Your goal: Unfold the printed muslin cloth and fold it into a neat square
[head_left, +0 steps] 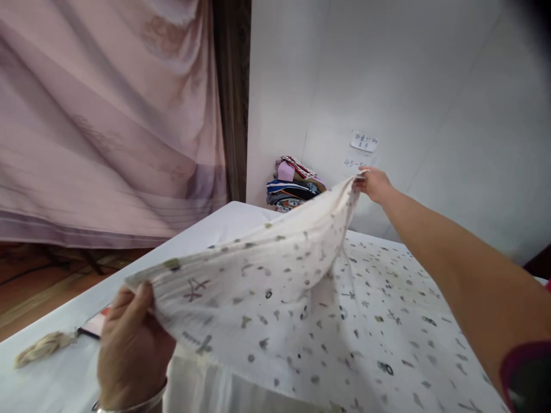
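White wall [387, 69] with a handwritten label [364, 141]; pink curtain [107, 115], hung at left. White table [202, 238], one far corner pointing toward a stack of folded textiles [295, 183] beyond its edge.

Printed cloth [279, 321], one, white with small scattered motifs: we find it partly lying toward the table's far edge, partly raised between two hands.

Left hand [133, 338]: closed on a cloth corner, thumb uppermost, toward the table's left edge.

Right hand [373, 183]: arm outstretched, fingers pinching the cloth's margin near the far edge.

Beige bundle [45, 347], near the left edge; flat object [92, 326], partly hidden behind the left hand, purpose unclear to us.

Hazards, as we judge them: uneven pull could skew the cloth or crease it where raised meets lying; the small far pinch might slip under tension; a low left-hand sweep could drag the bundle off the left edge.
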Available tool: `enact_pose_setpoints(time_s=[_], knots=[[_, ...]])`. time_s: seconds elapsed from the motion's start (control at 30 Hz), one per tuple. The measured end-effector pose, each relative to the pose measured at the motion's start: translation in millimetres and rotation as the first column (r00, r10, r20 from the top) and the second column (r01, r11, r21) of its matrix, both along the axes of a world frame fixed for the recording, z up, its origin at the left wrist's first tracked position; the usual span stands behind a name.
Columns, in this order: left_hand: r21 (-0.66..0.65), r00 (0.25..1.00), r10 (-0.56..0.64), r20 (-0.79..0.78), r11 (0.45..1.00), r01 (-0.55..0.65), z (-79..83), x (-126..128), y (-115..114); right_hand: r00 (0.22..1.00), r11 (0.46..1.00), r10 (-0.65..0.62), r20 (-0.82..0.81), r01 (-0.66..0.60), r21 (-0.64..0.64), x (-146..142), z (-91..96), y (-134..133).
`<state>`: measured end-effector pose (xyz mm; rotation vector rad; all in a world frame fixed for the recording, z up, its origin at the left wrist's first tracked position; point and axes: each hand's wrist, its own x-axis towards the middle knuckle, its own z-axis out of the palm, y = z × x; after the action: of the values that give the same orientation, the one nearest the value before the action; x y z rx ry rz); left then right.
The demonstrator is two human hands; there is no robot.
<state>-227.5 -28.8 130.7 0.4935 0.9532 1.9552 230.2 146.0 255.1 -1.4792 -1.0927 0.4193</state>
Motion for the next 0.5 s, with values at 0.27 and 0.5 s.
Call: enact_pose_setpoints(time_s=[0.27, 0.5], knots=[[0.0, 0.919, 0.388, -0.074, 0.921, -0.389, -58.0, -35.0, 3.5, 0.968, 0.966, 0.251, 0.0, -0.251, 0.066, -131.1, 12.8, 102.8], [-0.191, 0.973, 0.224, -0.047, 0.955, -0.229, -83.7, -44.5, 4.4, 0.957, 0.96, 0.281, 0.071, -0.28, -0.023, -191.1, -46.2, 168.4]])
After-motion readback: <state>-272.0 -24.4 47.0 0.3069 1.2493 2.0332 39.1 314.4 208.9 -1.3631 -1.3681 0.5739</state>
